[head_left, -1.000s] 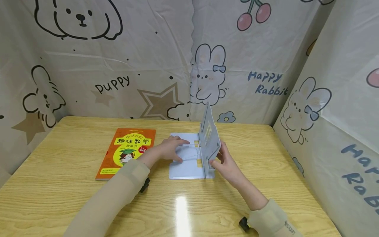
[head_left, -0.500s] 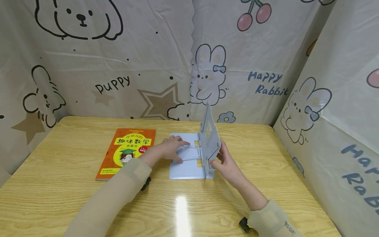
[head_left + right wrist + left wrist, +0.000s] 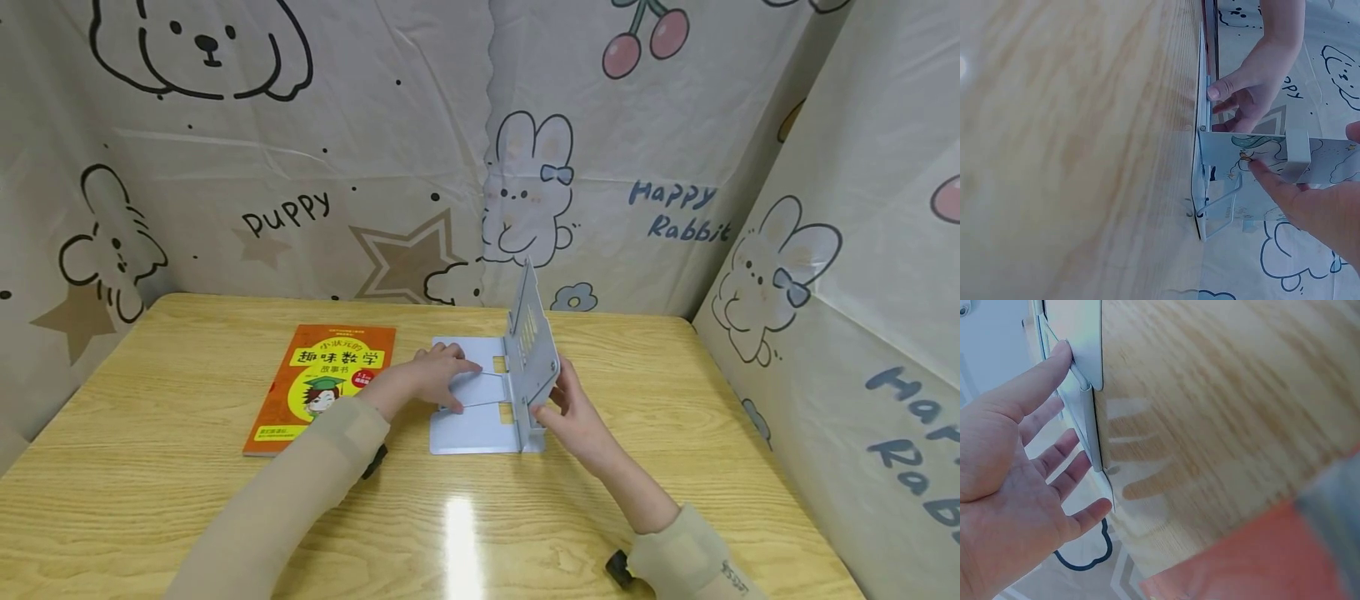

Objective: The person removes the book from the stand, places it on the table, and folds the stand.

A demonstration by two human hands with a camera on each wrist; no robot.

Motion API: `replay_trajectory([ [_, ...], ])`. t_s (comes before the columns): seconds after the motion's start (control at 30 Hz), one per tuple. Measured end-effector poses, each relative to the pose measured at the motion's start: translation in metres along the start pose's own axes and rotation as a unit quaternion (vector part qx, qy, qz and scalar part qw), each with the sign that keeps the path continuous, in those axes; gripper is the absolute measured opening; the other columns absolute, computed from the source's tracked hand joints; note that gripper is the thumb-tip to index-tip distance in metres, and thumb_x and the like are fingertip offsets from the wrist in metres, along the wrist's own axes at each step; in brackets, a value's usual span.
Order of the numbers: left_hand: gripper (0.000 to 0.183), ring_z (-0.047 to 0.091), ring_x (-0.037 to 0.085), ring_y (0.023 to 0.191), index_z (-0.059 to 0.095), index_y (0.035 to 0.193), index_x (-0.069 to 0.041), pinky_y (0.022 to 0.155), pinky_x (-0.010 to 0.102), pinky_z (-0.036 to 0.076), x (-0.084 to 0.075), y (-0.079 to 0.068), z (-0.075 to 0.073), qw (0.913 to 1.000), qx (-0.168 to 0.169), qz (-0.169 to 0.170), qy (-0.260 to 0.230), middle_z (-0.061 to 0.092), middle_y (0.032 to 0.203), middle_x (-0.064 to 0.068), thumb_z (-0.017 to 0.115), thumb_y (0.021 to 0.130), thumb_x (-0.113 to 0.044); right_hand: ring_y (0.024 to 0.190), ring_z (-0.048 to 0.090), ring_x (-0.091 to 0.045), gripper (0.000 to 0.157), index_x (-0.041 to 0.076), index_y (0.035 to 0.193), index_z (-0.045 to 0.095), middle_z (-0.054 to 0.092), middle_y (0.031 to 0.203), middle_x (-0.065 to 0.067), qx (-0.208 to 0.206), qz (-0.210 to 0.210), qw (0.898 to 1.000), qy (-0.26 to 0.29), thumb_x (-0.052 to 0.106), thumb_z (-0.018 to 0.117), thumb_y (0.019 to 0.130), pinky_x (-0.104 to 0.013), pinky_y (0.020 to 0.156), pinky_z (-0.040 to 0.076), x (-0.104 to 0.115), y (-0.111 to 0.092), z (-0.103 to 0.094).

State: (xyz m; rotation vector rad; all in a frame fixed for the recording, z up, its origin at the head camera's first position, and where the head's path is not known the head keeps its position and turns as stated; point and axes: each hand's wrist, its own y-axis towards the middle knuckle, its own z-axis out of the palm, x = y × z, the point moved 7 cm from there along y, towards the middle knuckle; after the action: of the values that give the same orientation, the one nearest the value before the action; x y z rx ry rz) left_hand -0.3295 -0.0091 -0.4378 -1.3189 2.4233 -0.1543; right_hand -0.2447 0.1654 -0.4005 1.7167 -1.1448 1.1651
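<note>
A pale blue-grey metal book stand (image 3: 531, 333) is at mid-table, its slotted panel upright and its flat base plate (image 3: 474, 437) reaching left. My left hand (image 3: 438, 377) lies over the base with fingers spread. In the left wrist view, its thumb touches a thin wire frame (image 3: 1080, 376) at the plate's edge, the other fingers being loosely extended. On the other side, my right hand (image 3: 576, 421) grips the upright part low down. The right wrist view shows a finger against a panel with a printed cartoon (image 3: 1260, 149), near a second wire loop (image 3: 1230, 203).
An orange book (image 3: 281, 400) with a yellow-patterned cover lies left of the stand, partly under the left forearm. The wooden table (image 3: 675, 400) ends at a cartoon-printed cloth (image 3: 300, 150) hanging behind and at the sides.
The wire frame on the base has sunk closer to the plate beneath my left hand, which has shifted slightly right. My right hand and the upright panel look unmoved.
</note>
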Motion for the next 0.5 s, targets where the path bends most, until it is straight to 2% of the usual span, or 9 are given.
replay_trajectory([
  [0.27, 0.069, 0.034, 0.028, 0.124, 0.048, 0.139, -0.03, 0.106, 0.054, 0.031, 0.0009, -0.0008, -0.001, 1.0, -0.001, -0.002, -0.005, 0.04, 0.141, 0.007, 0.077, 0.076, -0.04, 0.138, 0.025, -0.041, 0.08, 0.037, 0.148, 0.014, 0.015, 0.157, -0.007, 0.001, -0.001, 1.0, 0.0, 0.005, 0.055, 0.086, -0.059, 0.105, 0.031, 0.0003, 0.0006, 0.0004],
  [0.5, 0.073, 0.033, 0.029, 0.131, 0.046, 0.14, -0.028, 0.109, 0.055, 0.027, 0.0079, -0.0013, 0.0017, 0.9979, -0.025, -0.001, -0.061, 0.039, 0.144, 0.005, 0.078, 0.075, -0.038, 0.138, 0.025, -0.041, 0.079, 0.036, 0.147, 0.015, 0.014, 0.157, -0.007, 0.003, -0.005, 1.0, -0.001, 0.004, 0.054, 0.087, -0.058, 0.105, 0.031, -0.0012, 0.0014, 0.0004],
])
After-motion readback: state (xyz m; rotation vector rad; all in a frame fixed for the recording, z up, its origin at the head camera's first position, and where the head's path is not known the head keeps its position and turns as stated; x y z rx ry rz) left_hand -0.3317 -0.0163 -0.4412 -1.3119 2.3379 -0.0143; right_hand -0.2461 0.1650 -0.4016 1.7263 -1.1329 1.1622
